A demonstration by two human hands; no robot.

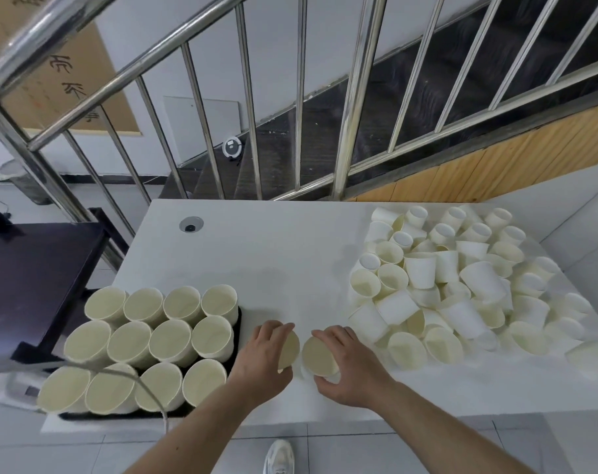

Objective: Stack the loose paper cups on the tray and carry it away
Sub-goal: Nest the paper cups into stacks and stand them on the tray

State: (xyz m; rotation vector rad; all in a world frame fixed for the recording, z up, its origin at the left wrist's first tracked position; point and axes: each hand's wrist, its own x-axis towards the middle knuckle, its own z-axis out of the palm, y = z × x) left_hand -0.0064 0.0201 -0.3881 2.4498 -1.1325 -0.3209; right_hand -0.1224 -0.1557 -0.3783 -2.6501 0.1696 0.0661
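- Paper cups are still lying in a big loose pile on the right of the bench.
- I am seeing twelve stacks filling the tray on the left.
- My left hand is gripping one cup, and my right hand another cup.
- Lots is still waiting.

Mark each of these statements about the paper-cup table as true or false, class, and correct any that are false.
1. The tray sits at the left end of the table. True.
2. The loose cups lie heaped at the right end of the table. True.
3. The left hand is empty. False: it holds a paper cup.
4. The right hand rests on the pile of loose cups. False: it holds its own cup in front of the pile, beside the left hand's cup.
5. The tray carries four rows of cup stacks. False: three rows of four stacks show.
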